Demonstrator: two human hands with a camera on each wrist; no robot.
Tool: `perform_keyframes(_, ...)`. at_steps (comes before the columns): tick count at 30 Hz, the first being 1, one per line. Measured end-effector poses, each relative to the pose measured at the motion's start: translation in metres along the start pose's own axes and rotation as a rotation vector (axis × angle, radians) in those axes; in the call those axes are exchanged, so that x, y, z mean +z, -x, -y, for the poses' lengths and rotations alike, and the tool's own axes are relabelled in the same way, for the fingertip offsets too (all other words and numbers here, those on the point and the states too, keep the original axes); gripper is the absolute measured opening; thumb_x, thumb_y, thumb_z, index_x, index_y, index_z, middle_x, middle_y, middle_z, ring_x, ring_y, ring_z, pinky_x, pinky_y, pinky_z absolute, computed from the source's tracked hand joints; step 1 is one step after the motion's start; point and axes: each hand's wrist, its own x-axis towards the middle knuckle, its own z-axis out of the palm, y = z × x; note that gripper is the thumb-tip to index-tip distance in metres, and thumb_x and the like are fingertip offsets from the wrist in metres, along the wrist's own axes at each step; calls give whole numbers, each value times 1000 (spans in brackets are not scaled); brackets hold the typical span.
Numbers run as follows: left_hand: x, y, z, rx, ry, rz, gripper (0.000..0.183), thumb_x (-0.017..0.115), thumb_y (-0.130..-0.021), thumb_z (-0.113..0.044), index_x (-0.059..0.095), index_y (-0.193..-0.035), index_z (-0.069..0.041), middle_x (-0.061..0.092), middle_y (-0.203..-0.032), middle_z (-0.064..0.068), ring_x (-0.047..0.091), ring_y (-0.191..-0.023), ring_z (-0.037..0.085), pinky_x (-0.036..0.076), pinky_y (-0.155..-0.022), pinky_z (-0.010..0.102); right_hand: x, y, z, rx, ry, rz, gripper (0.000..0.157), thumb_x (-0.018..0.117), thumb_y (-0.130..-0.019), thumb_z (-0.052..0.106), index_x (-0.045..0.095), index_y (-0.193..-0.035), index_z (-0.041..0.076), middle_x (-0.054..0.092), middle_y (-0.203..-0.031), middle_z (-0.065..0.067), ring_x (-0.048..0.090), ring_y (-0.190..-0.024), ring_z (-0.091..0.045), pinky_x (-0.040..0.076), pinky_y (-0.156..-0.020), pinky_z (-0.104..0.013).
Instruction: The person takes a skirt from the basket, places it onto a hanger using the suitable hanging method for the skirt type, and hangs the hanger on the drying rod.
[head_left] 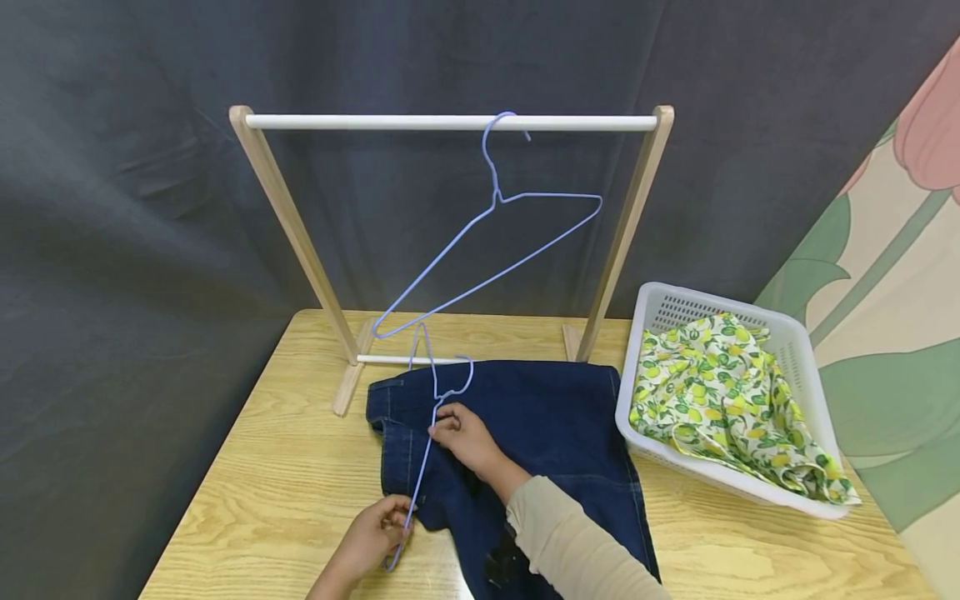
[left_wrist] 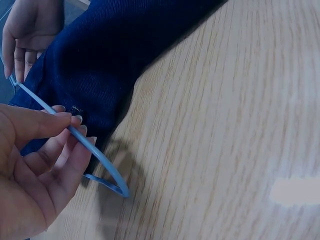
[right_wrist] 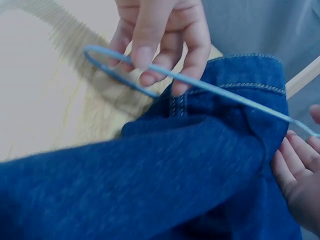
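Observation:
A light blue wire hanger stands tilted over dark blue jeans, which lie on the table. My left hand pinches its wire near the lower end between thumb and fingers; the left wrist view shows this grip on the hanger closely. Higher up, just below the hook, my right hand holds the wire with thumb and fingertips. In the right wrist view the hanger crosses in front of the jeans' waistband, and part of its far side is hidden by the denim.
Behind the jeans stands a wooden rack with a white top rail. A second blue hanger hangs from that rail. To the right, a white basket holds lemon-print cloth. The wooden table ends at a dark curtain.

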Motion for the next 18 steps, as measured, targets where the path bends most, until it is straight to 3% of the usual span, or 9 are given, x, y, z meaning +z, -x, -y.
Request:
perform_keyframes(4,2,1,-2,12,-51,-15,29,50,-69,14,53,-98,8,49,-71,5,44,-55,8,38,-45,18,2,-12,-11,10,-126,-69,32,51,-80,-8,37,-108,-15,57,-83,-27,56,-69,-22,48,-62,-32)
perform_keyframes(9,2,1,-4,32,-136,-34,27,50,-69,12,54,-95,6,50,-70,5,47,-57,9,39,-45,20,1,-23,-20,68,-201,-142,35,49,-84,-1,40,-117,-5,59,-77,-12,55,-61,-15,50,-60,-35)
perform_keyframes(12,2,0,-5,55,-193,-52,20,52,-71,9,56,-91,4,52,-70,7,48,-57,7,40,-47,20,1,-26,-18,100,-232,-156,31,46,-87,5,44,-116,-6,55,-77,-9,55,-61,-14,50,-59,-35)
perform_keyframes(15,1,-1,-6,47,-237,-106,13,56,-74,3,57,-87,1,53,-71,5,50,-60,7,41,-49,21,0,-28,-17,113,-260,-148,28,42,-90,8,45,-112,-9,53,-79,-11,57,-65,-19,50,-58,-35)
perform_keyframes(18,-1,-3,-9,3,-270,-213,10,57,-76,-2,57,-86,-1,54,-75,2,52,-64,10,43,-52,22,0,-28,-16,126,-277,-136,27,41,-91,8,44,-110,-10,53,-81,-14,59,-70,-25,50,-57,-34)
